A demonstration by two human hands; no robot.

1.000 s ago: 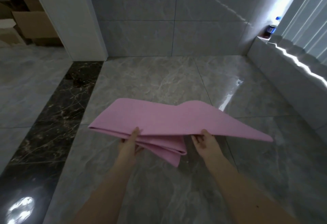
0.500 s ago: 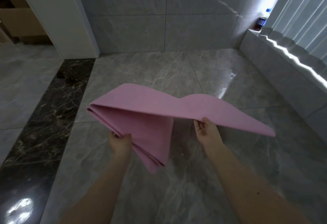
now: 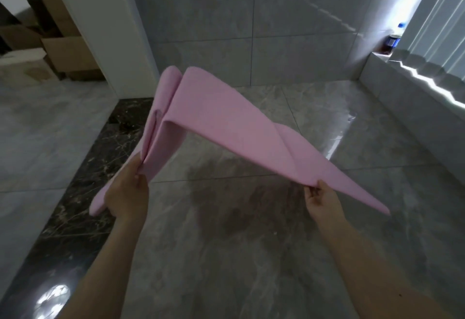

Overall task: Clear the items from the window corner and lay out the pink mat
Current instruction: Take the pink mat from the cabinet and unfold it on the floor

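Observation:
I hold the pink mat point(image 3: 221, 127) in the air above the grey marble floor, still folded in several layers. My left hand point(image 3: 127, 190) grips its near left edges, and the folds rise steeply above that hand. My right hand point(image 3: 323, 201) pinches the near right edge, from which a pointed corner sticks out to the right. A dark bottle with a blue cap point(image 3: 393, 40) stands on the window ledge point(image 3: 407, 97) in the far right corner.
A white door frame point(image 3: 100, 29) stands at the far left, with cardboard boxes point(image 3: 68, 56) behind it. A dark marble strip point(image 3: 83, 180) runs along the floor on the left. Tiled wall at the back, pale curtain point(image 3: 442, 16) above the ledge.
My hands have moved apart, and my left hand has turned the mat's left side upright. The folded mat has opened out wider and lifted higher.

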